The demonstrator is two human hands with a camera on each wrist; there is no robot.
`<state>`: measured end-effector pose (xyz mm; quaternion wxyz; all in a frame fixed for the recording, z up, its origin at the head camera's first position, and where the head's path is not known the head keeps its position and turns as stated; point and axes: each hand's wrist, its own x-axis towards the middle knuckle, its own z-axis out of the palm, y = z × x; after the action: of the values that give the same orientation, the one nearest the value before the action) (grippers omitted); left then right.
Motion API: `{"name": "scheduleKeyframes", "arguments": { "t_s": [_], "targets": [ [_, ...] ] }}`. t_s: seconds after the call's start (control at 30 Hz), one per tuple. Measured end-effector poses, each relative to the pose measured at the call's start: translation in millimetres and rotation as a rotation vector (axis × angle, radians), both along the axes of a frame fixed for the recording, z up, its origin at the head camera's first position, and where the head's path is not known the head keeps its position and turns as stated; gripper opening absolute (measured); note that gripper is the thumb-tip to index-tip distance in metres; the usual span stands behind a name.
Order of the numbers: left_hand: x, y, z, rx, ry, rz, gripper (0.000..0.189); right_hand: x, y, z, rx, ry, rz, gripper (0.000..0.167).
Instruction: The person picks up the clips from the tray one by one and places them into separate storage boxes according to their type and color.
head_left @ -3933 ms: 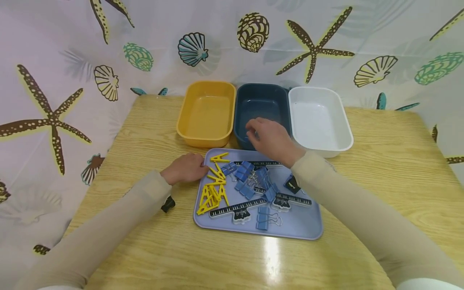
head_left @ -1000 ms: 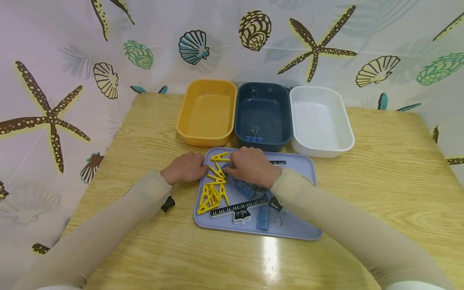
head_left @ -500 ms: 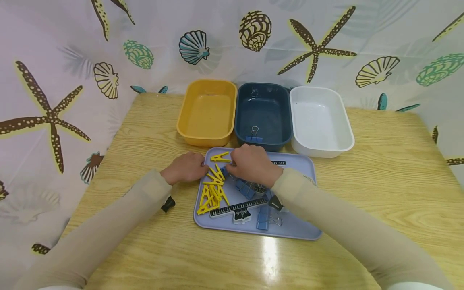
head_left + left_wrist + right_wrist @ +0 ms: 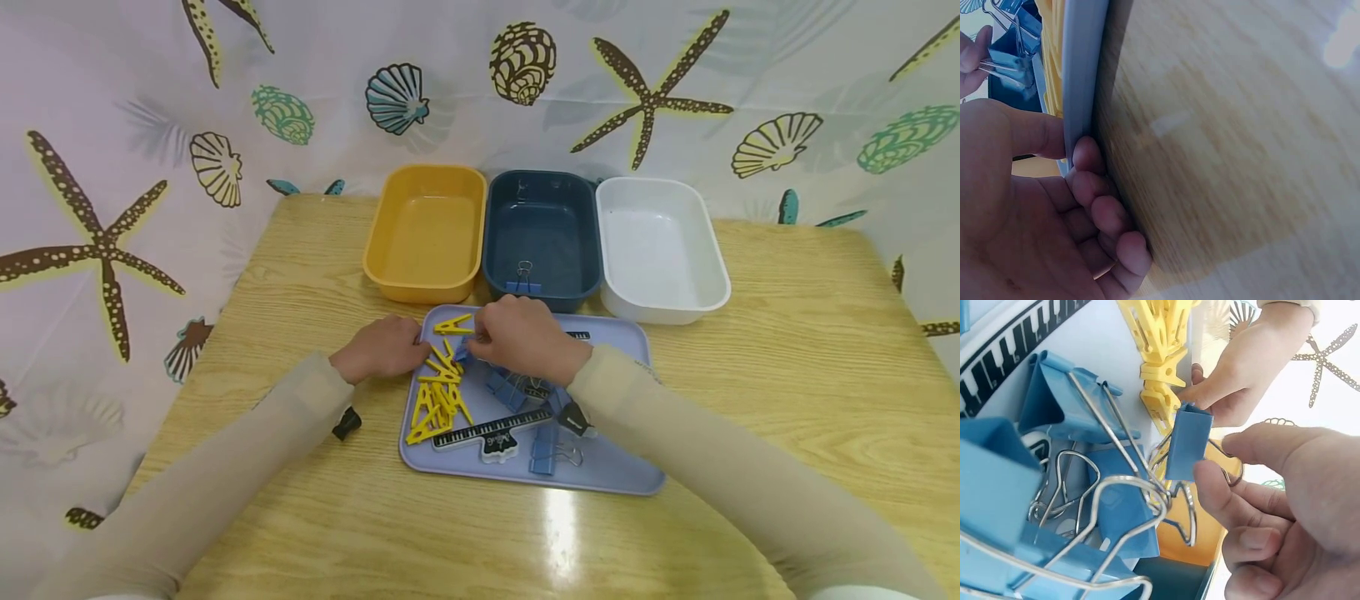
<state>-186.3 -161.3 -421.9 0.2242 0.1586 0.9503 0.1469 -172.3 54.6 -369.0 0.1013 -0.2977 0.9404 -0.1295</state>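
My right hand (image 4: 528, 337) is above the tray (image 4: 615, 471) toward its 12 o'clock side, thumb and fingers pinching a wire handle of a blue clip (image 4: 1189, 444). That clip points to 9 o'clock from my fingertips, close to the yellow pegs (image 4: 441, 400); I can't tell whether it touches the tray. My left hand (image 4: 384, 348) is at the tray's 10 o'clock edge, thumb over the rim and fingers curled against its outer side, pinching it.

The pegs lie along the tray's 9 o'clock side. A piano-shaped clip (image 4: 495, 442) lies at 7 o'clock and a large blue clip (image 4: 543, 450) at 6; more blue ones are partly hidden under my right hand.

Beyond the tray on the bench (image 4: 300, 517), the orange tub (image 4: 427, 242) sits at 11 o'clock, the navy tub (image 4: 547, 242) at 12, with one clip (image 4: 523, 287) inside at its 6 o'clock end, and the white tub (image 4: 660, 250) at 1.
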Motion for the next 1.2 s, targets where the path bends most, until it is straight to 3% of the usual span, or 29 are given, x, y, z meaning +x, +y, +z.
{"name": "scheduleKeyframes", "arguments": {
  "t_s": [0.2, 1.2],
  "targets": [
    [0.3, -0.4, -0.2, 0.007, 0.0, -0.002, 0.033, 1.8, 1.6, 2.4, -0.025, 0.004, 0.028, 0.013],
    [1.2, -0.3, 0.0, 0.001, 0.008, -0.006, 0.035, 2.5, 10.8, 3.0, -0.085, 0.096, 0.056, 0.011]
  ]
}}
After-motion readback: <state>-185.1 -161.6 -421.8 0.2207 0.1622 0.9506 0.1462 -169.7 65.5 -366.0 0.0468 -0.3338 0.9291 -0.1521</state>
